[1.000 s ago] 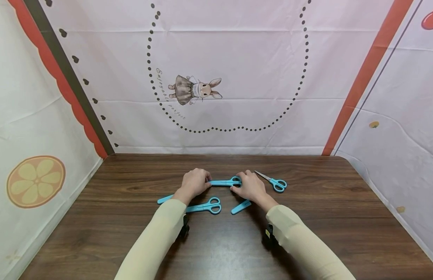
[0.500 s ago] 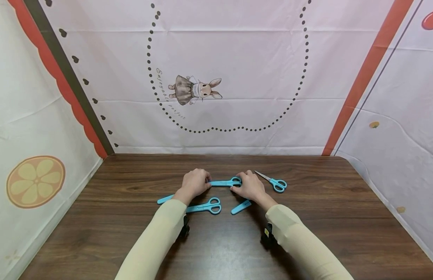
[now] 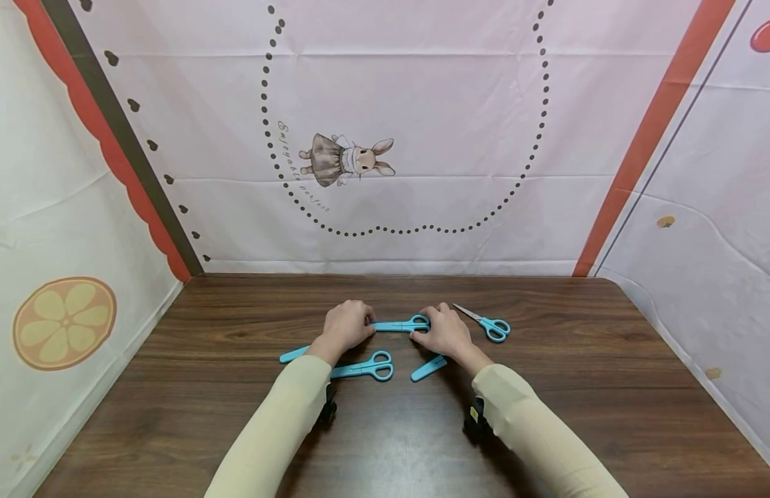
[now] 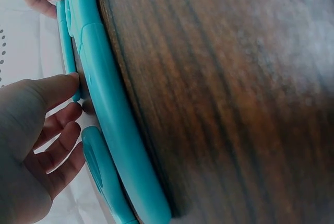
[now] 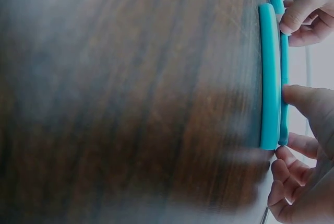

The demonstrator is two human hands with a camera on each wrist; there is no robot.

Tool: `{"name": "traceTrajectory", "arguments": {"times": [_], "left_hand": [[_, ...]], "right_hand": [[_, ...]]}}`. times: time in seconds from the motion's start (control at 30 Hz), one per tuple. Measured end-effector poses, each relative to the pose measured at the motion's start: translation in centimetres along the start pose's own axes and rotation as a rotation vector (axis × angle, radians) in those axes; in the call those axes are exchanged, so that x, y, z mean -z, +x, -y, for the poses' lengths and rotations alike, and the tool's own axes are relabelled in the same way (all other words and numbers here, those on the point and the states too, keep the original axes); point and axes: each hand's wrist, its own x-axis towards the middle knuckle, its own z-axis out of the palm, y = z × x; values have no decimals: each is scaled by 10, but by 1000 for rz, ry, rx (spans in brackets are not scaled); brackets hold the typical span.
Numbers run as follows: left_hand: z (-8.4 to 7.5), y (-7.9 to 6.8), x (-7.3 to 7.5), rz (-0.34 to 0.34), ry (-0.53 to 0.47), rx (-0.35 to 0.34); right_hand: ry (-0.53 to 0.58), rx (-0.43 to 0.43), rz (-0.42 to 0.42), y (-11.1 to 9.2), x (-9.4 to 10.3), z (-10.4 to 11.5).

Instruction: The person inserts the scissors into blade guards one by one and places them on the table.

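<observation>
Near the middle of the table, light-blue scissors [image 3: 392,326] lie crosswise, their blades inside a matching blade cover. My left hand [image 3: 347,324] pinches the covered tip between thumb and index finger, while its other fingers curve loosely. At the other end, my right hand [image 3: 445,332] holds the handle loops with thumb and fingers. Nearer to me lies a second covered pair of scissors [image 3: 360,369], partly hidden by the left wrist. Another blue piece [image 3: 293,354] pokes out left of that wrist; in the left wrist view a handle loop [image 4: 96,156] shows beside the covered scissors.
A separate blue blade cover [image 3: 429,368] lies below the right hand. To the right of that hand are uncovered scissors [image 3: 493,330] with the metal blades pointing back left. The brown wooden table [image 3: 584,387] meets a printed white cloth [image 3: 447,138] at its back.
</observation>
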Motion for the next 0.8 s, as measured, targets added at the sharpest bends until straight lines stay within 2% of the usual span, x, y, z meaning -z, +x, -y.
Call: {"name": "traceTrajectory", "arguments": {"times": [0.8], "left_hand": [[1, -2, 4, 17, -21, 5]], "right_hand": [[58, 40, -3, -6, 4, -1]]}}
